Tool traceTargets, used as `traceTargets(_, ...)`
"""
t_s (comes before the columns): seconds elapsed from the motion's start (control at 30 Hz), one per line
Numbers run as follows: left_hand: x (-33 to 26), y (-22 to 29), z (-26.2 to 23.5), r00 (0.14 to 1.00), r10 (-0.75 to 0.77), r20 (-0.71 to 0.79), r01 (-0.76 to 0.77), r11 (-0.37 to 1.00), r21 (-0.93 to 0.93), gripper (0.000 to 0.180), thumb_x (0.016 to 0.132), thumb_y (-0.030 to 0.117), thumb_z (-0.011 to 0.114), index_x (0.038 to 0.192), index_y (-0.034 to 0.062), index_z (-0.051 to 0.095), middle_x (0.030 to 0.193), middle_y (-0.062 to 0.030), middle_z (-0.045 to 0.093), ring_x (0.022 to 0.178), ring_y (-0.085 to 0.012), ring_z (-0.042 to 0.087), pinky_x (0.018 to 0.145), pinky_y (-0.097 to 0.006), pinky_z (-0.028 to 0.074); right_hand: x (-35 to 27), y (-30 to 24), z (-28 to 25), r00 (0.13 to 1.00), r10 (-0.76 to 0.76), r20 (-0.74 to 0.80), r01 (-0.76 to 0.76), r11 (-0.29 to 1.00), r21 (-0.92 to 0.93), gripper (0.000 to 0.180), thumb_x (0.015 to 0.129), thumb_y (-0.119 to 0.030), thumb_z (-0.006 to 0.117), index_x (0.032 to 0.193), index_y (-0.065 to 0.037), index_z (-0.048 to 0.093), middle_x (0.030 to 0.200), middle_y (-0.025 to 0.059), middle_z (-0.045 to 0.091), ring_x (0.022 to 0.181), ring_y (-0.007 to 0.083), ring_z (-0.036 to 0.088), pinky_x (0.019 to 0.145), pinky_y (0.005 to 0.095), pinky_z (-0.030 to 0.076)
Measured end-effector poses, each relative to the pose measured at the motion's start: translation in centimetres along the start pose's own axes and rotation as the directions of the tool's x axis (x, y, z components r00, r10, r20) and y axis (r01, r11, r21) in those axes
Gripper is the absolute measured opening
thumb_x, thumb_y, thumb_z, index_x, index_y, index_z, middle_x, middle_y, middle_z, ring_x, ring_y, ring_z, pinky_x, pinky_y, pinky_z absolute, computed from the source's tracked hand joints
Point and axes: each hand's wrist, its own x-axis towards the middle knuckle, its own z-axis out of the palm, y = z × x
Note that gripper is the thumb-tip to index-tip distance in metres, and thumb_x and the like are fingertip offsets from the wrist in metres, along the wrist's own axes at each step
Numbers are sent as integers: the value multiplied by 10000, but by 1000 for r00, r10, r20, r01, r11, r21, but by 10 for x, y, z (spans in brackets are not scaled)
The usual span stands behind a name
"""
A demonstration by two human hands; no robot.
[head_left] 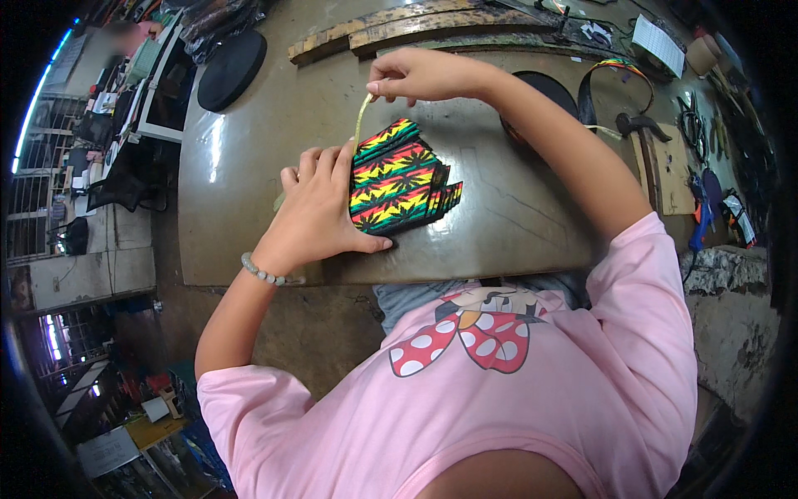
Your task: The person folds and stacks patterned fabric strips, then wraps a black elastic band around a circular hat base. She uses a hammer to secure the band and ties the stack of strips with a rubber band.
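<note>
A stack of patterned fabric strips (pixel 395 187), in red, yellow and green with black leaf shapes, lies on the worktable. My left hand (pixel 314 208) grips the left end of the stack, its thumb along the near edge and its fingers toward the far side. Above it, my right hand (pixel 416 76) pinches the upper end of a thin pale yellow cord (pixel 361 121). The cord runs down to the fingers of my left hand at the strips' edge. What lies under my left palm is hidden.
The worktable (pixel 515 191) spreads under both hands. Wooden bars (pixel 416 29) lie along its far side. A black round pad (pixel 233 71) sits at the far left. To the right are a hammer (pixel 644 133), scissors (pixel 692 125) and a patterned strap (pixel 619 66).
</note>
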Motion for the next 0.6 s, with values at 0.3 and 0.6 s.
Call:
traceTargets(0.3,5,-12,13,998,66,-4,-65,982,-180,1148,500,480,815,1381,-28,283,1248,-227,438,1202,-371,428,1014,-469,314,-7,45,36,961,226,160,-273,873,404,306,970,-319,517,994,-22,591,938,48,646,856,125,603,724,294,511)
traceTargets(0.6,15,14,10,881,469,-57,-472,866,-167,993,501,401,787,1309,-9,383,1149,-197,477,1083,-354,479,955,-446,356,-106,19,57,928,367,58,-336,763,553,287,999,-251,474,938,21,543,891,121,689,808,142,659,725,284,540)
